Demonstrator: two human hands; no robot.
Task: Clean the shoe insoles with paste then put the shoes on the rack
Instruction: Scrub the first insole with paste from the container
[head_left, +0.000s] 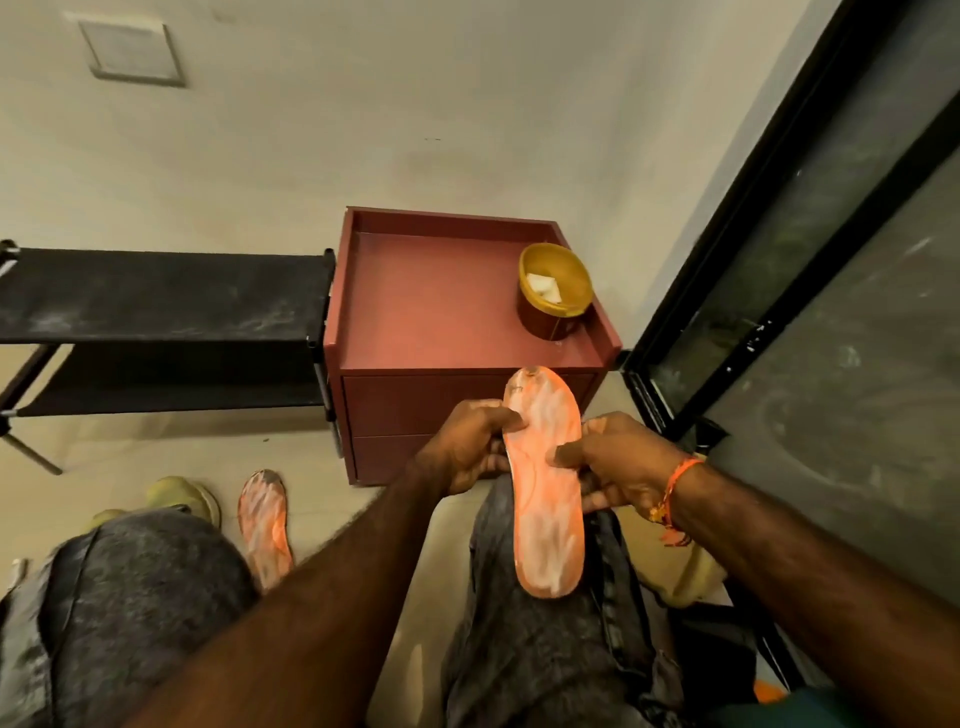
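My left hand (470, 447) and right hand (618, 467) both grip the insole (545, 478), each thumb pressed on its pasted top face and the other fingers curled underneath, so it lies between my hands over my right knee with the toe pointing toward the cabinet (441, 291). To do this step well, I judge I should keep the left grip firm near the toe end and work the right thumb in short strokes along the white film, spreading it evenly to the heel without bending the foam. The heel hangs free below my hands. The paste tub (555, 291) sits at the cabinet top's right front corner. The second insole (264, 525) lies on the floor beside a shoe (182, 496), below the rack (161, 301).
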